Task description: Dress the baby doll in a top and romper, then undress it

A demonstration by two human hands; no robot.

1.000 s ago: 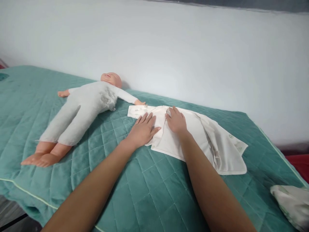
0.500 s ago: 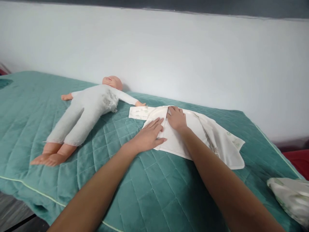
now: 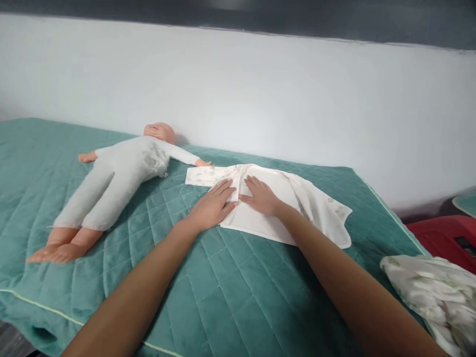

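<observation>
A small white baby shirt (image 3: 267, 228) with a faint printed pattern on its sleeves lies spread on a green quilted bed cover (image 3: 238, 287). My left hand (image 3: 213, 206) rests flat on the shirt's left part, fingers stretched out. On the other side of a seam or fold, my right hand (image 3: 262, 196) lies palm down, fingers spread. The shirt's left sleeve reaches toward the hand of a baby doll (image 3: 130, 158). This doll lies on its back, with a white cloth body and torn fabric at its side.
A crumpled white cloth with a green pattern (image 3: 435, 292) lies at the right edge of the bed. Beyond it stands a red object (image 3: 442, 233), perhaps a chair. A white wall (image 3: 238, 99) runs along the back of the bed.
The view has shifted, showing more of the right side. My right hand has come down from the shirt's top edge and flattened; the cloth there lies smoother. My left hand stays on the shirt.
</observation>
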